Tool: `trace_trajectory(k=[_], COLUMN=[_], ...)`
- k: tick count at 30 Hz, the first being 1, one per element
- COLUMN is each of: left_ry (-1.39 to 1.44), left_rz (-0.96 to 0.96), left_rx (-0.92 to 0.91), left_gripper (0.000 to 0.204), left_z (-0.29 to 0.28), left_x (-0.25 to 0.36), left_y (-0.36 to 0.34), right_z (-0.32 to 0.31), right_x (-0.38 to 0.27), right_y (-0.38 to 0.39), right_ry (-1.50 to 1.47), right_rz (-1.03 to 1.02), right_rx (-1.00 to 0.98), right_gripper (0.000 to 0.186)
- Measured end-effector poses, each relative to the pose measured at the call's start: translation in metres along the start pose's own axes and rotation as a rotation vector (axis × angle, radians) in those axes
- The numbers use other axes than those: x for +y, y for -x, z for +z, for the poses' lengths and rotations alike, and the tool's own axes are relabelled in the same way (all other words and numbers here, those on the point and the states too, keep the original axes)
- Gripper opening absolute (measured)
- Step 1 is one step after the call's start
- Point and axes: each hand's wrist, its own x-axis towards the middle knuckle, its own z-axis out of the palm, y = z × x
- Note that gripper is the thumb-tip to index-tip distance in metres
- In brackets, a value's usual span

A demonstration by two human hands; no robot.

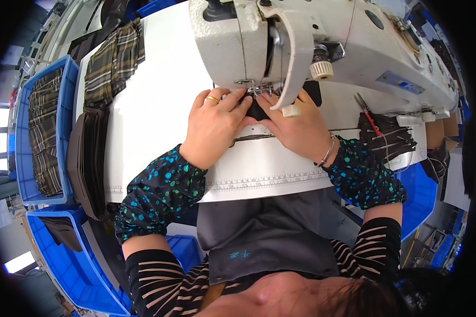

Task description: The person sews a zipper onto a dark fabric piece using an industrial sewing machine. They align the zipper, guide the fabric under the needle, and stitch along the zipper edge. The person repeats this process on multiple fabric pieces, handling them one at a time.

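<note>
A small piece of black fabric [257,110] lies under the metal presser foot [260,89] of a white sewing machine [322,37]. My left hand [217,124], with a ring on one finger, holds the fabric's left side, fingers bent and thumb and forefinger close together. From the other side my right hand [300,127] holds the same piece between thumb and forefinger, near the foot. The machine's curved guard and a cream knob [291,111] cover part of the right fingers. Fabric under my fingertips is hidden.
Left stand stacked dark brown pieces [84,158], plaid cloth [113,63] and a blue bin [71,132] with more plaid cloth. Red-handled scissors [368,115] lie on dark strips [386,137] at right. A ruler strip [269,178] runs along the table's near edge.
</note>
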Motion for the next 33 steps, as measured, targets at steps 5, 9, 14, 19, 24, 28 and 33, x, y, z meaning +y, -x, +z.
trace_trajectory(k=[5, 9, 14, 19, 24, 28, 33], left_ry=[-0.051, -0.067, -0.129, 0.003, 0.018, 0.033, -0.010], left_rz=[-0.013, -0.037, -0.053, -0.006, 0.001, 0.008, -0.013], left_rx=[-0.025, -0.024, -0.010, -0.019, -0.056, -0.064, -0.048], left_gripper=[0.038, 0.037, 0.042, 0.048, 0.059, 0.063, 0.062], left_z=[-0.002, -0.004, -0.003, -0.008, -0.011, -0.009, -0.007], left_x=[0.000, 0.000, 0.000, 0.004, 0.006, 0.009, 0.018], left_y=[0.001, 0.003, 0.004, 0.006, 0.008, 0.009, 0.011], right_z=[-0.004, -0.025, -0.029, -0.023, -0.019, -0.012, -0.015], right_x=[-0.002, 0.014, -0.007, -0.038, -0.015, -0.008, -0.003], right_y=[-0.003, -0.017, -0.003, 0.014, 0.001, 0.005, 0.000], right_ry=[-0.042, -0.047, 0.213, 0.121, 0.070, 0.010, -0.010], right_rz=[0.007, 0.127, -0.020, -0.142, -0.080, 0.016, -0.007], right_rx=[-0.006, -0.271, -0.164, -0.069, -0.016, -0.064, -0.070], right_gripper=[0.041, 0.039, 0.043, 0.041, 0.034, 0.034, 0.032])
